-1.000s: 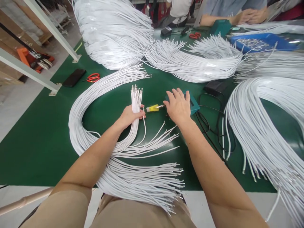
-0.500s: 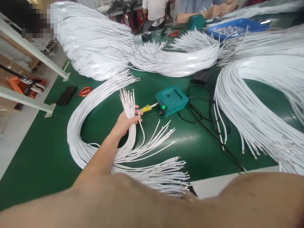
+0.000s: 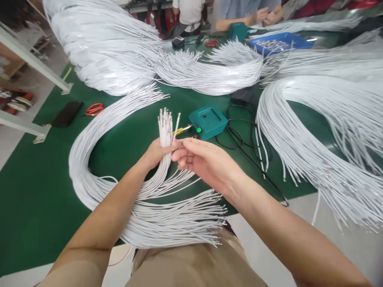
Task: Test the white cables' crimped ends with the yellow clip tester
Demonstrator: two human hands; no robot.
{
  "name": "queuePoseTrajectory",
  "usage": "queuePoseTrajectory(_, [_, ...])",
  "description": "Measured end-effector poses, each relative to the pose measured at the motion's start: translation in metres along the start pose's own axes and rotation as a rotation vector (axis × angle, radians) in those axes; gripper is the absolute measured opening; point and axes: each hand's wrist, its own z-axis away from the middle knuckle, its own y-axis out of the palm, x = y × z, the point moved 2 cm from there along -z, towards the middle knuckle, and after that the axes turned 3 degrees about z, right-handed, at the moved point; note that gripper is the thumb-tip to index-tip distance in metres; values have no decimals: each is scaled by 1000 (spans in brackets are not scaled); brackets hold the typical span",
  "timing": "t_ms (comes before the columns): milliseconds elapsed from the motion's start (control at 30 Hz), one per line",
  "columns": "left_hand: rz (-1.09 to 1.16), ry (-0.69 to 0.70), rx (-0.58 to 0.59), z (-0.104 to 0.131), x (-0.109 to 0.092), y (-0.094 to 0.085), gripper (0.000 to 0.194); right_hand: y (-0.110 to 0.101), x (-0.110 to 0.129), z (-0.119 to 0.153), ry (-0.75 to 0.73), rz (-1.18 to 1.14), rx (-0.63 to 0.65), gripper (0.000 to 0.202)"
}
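Note:
My left hand is closed round a bundle of white cables, whose tipped ends point up above the thumb. Just right of the bundle, a single white cable stands a little apart. My right hand meets the left there, its thumb and fingertips pinched on the low part of this cable, its other fingers curled. Behind the hands sits a teal box with a green button. A yellow-handled tool points at the box, partly hidden by the bundle. More white cables lie below my hands.
Large heaps of white cables lie at the back left and right. A black phone-like object and red-handled scissors are at left. Black cords run right of the box. A person works across the table by a blue tray.
My right hand has come in from below to the bundle and pinches one cable. That cable, earlier bent downward, now stands upright beside the bundle. The view has shifted slightly.

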Motion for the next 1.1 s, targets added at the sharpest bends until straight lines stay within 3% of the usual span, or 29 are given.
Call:
queuePoseTrajectory(100, [14,-1,-42,-3,2,-5,40,-25,-19,-25,63,-94,-92,18])
queuePoseTrajectory(200, [48,-3,-60,-5,2,-7,38,-32,-29,-34,57,8,-105,23])
queuePoseTrajectory(267, [76,-16,-54,-6,2,-8,38,-30,-34,-34,-28,314,-96,26])
queuePoseTrajectory(433, [136,-18,-87,-7,2,-12,38,-15,-67,-27,-357,1590,145,22])
queuePoseTrajectory(533, [217,-14,-121,-7,1,-16,35,-11,-89,-8,-365,1928,193,30])
queuePoseTrajectory(667, [273,-47,-127,-4,0,-16,36,-7,-100,36,-240,1808,319,36])
queuePoseTrajectory(767, [280,-68,-110,-3,0,-14,40,-21,-85,80,-183,1522,225,28])
queuePoseTrajectory(833, [287,-74,-107,-2,0,-14,42,-47,-68,114,-147,1302,43,26])
queuePoseTrajectory(933, [288,-73,-121,-4,2,-15,43,-101,-60,160,163,1095,-225,33])
queuePoseTrajectory(1033, [280,-84,-124,-6,4,-16,42,-136,-80,187,401,964,-379,46])
queuePoseTrajectory(1100, [282,-92,-125,-7,5,-17,42,-134,-100,195,518,955,-449,44])
